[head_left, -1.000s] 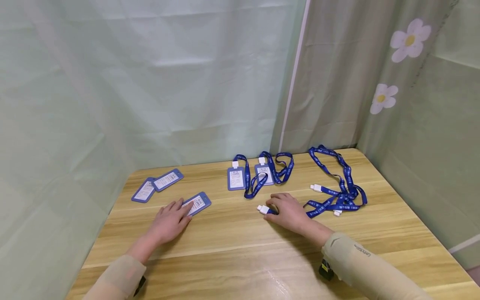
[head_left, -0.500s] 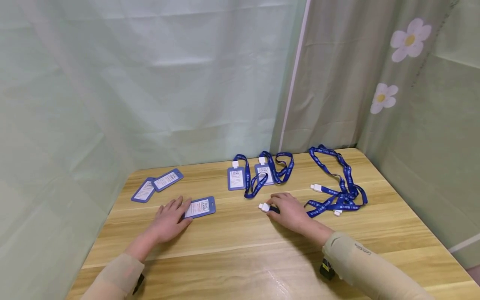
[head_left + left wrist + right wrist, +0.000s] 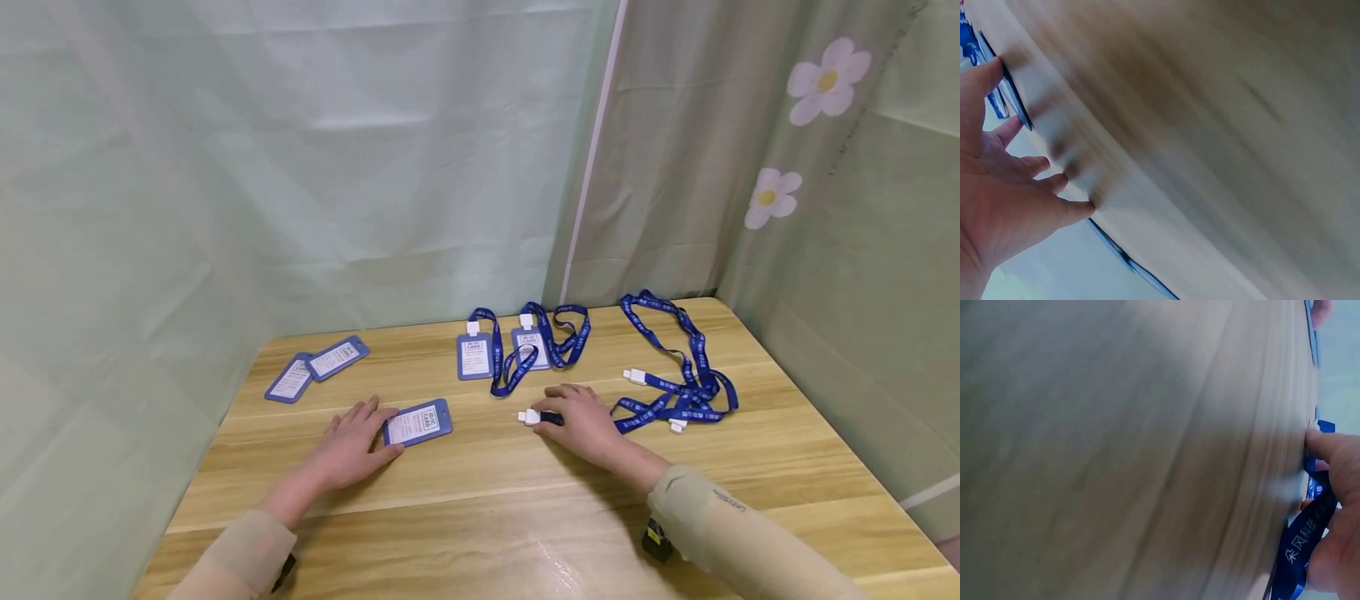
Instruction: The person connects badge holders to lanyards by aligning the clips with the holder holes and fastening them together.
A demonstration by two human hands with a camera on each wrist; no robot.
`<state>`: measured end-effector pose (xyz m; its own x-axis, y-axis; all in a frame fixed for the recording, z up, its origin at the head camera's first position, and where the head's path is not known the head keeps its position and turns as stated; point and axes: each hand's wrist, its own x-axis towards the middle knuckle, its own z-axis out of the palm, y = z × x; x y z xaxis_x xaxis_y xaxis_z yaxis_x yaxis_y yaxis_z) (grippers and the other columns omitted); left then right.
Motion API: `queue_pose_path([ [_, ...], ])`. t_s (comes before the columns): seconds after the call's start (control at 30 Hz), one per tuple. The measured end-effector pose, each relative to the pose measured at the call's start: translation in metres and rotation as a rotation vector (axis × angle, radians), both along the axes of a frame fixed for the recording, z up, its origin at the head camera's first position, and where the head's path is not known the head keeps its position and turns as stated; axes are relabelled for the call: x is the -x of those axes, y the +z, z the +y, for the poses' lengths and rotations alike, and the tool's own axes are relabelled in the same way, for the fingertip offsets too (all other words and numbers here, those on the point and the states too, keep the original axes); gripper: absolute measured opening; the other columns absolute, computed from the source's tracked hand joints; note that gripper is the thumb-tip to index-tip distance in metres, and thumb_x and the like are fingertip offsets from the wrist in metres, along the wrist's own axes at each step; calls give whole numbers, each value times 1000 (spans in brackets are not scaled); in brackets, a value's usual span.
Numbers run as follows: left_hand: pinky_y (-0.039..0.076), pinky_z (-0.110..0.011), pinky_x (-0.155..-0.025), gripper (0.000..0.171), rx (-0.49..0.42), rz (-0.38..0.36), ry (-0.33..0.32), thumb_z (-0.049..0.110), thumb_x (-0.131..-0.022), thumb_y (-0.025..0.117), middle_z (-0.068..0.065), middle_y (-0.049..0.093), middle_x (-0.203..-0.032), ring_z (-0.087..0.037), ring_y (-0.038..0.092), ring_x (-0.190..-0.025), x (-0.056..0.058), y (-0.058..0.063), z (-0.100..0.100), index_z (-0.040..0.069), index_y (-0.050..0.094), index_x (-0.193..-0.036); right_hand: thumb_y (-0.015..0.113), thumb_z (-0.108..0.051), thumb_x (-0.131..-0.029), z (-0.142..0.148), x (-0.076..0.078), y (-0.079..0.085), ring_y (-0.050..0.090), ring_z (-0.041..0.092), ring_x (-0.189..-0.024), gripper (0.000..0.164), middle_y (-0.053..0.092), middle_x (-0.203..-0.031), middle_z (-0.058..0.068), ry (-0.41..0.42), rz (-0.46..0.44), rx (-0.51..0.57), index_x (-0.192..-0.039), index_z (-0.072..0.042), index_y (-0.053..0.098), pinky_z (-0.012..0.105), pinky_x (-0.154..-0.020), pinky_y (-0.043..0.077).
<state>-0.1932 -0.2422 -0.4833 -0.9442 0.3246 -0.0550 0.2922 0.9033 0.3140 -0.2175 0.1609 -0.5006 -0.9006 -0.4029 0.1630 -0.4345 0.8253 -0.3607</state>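
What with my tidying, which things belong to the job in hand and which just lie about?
In the job:
card holder in left hand
white-clipped lanyard in right hand

Lying untouched, probably related:
two overlapping card holders
two lanyarded badges
other loose lanyards

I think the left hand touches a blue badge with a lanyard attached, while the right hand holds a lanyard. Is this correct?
Not quite: in the head view, the blue badge at the left hand has no lanyard attached. The right hand does hold a lanyard.
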Motion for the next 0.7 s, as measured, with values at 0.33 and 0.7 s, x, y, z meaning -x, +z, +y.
queue_pose_path([
  [0.33, 14, -77, -112, 68, -4, 2, -16, 52, -97, 65, -27, 25, -164, -53, 23, -148, -1, -3, 11, 17, 49, -152, 80, -43, -88, -5, 0, 0, 52, 36, -133, 51, 64, -137, 8, -85, -6, 50, -129, -14, 69, 65, -116, 27],
  [0.7, 9, -82, -109, 70, -6, 2, 20, 55, -96, 66, -28, 24, -163, -54, 20, -148, -2, -3, 10, 18, 49, -153, 77, -42, -91, -6, 1, 0, 36, 43, -145, 33, 54, -149, 12, -134, -46, 67, -120, -26, 77, 80, -111, 11],
])
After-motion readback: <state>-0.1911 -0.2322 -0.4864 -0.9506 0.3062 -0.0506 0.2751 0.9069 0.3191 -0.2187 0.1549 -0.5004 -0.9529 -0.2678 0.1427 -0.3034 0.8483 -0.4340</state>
